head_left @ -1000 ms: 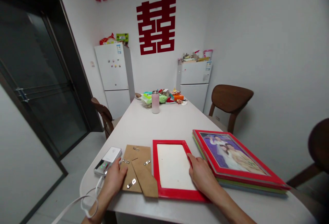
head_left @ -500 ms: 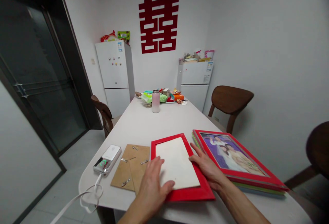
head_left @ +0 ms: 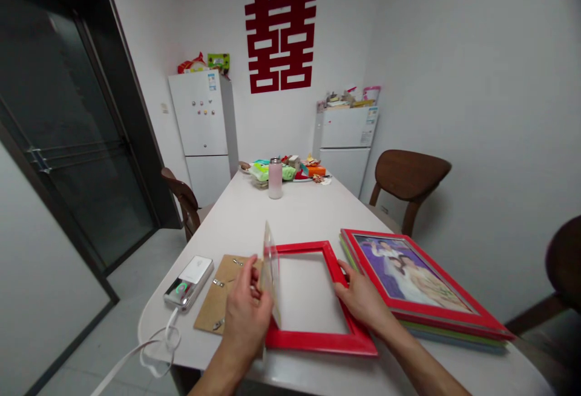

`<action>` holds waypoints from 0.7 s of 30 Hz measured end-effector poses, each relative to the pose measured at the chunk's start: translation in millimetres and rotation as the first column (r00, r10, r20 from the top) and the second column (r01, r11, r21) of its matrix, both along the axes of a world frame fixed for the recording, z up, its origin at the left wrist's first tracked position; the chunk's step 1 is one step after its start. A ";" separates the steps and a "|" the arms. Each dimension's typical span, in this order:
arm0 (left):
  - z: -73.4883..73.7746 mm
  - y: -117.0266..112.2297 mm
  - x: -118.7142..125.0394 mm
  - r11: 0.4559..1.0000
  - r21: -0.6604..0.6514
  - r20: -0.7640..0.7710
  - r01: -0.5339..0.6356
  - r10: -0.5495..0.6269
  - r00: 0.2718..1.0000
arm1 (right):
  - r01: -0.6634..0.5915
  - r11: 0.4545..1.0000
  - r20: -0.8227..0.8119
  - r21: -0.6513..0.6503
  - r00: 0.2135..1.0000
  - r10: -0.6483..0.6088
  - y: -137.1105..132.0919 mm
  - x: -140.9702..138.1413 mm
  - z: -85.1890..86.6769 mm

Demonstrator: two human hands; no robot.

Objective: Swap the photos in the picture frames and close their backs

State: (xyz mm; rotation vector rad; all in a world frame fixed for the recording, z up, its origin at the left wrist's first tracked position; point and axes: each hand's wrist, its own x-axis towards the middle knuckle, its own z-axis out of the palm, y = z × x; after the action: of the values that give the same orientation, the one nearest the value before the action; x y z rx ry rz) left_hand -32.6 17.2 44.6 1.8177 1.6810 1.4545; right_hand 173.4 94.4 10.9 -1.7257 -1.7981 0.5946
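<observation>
"Hands first: where is the left hand (head_left: pixel 247 308)?"

"Lower centre of the view, beside a thin pale sheet (head_left: pixel 272 275) that stands nearly edge-on. Its fingers are bent, right up against the sheet's left side. I can't tell whether they have closed on it."

"And the right hand (head_left: pixel 363 302)?"

"Right of lower centre, gripping the right rail of the red frame (head_left: pixel 320 341)."

"Is that frame lying down?"

"Yes, along the near end of the white table (head_left: pixel 299 220), whose top shows through the opening. The sheet rises at its left side."

"What's around them?"

"A brown backing board (head_left: pixel 211 308) with metal clips, lower left, partly hidden by the left hand. Further left, a device (head_left: pixel 190 281) with a green light and a white cable (head_left: pixel 122 363). Lower right, a stack of framed pictures (head_left: pixel 408 275)."
</observation>
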 end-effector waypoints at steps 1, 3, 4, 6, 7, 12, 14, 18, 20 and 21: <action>-2.8 0.0 -11.5 0.998 -0.059 0.071 -0.032 0.036 0.997 | 0.000 0.999 0.110 0.045 0.994 -0.005 1.5 0.4 -4.8; -13.1 0.4 -31.6 0.987 -0.153 0.147 -0.056 0.079 0.986 | -0.024 0.994 0.258 0.104 0.966 -0.003 2.8 -0.1 -13.1; -19.7 0.6 -39.5 0.980 -0.193 0.140 -0.056 0.084 0.987 | -0.042 0.992 0.308 0.117 0.951 0.004 2.7 -0.6 -16.6; -32.7 0.5 -49.8 0.965 -0.258 0.077 -0.057 0.079 0.994 | -0.070 0.989 0.379 0.127 0.925 0.017 2.3 -1.9 -22.6; -37.9 0.2 -52.4 0.958 -0.282 0.041 -0.052 0.067 0.997 | -0.076 0.989 0.405 0.128 0.914 0.018 2.1 -2.3 -25.2; -44.7 -2.6 -51.7 0.950 -0.309 -0.081 -0.037 0.013 0.997 | -0.077 0.989 0.459 0.129 0.888 0.010 2.4 -2.1 -31.8; -42.8 -3.8 -50.4 0.953 -0.299 -0.146 -0.050 0.006 0.989 | -0.081 0.986 0.462 0.144 0.887 0.005 1.2 -2.7 -30.2; -43.1 -5.3 -49.6 0.960 -0.269 -0.273 -0.079 0.002 0.962 | -0.103 0.956 0.330 0.273 0.944 0.007 -4.4 -13.4 -22.3; -45.0 -5.5 -48.3 0.962 -0.256 -0.324 -0.099 0.011 0.946 | -0.104 0.965 0.133 0.239 0.988 0.073 -6.9 -25.1 -19.8; -45.8 -5.6 -47.1 0.963 -0.249 -0.344 -0.104 0.013 0.939 | -0.105 0.978 0.008 0.181 0.994 0.105 -7.6 -32.2 -19.5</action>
State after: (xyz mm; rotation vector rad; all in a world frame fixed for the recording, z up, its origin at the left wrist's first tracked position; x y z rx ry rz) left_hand -79.7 11.6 -1.2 1.9603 1.9948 0.9116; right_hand 141.2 86.8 -8.6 -1.5168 -1.8893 0.4587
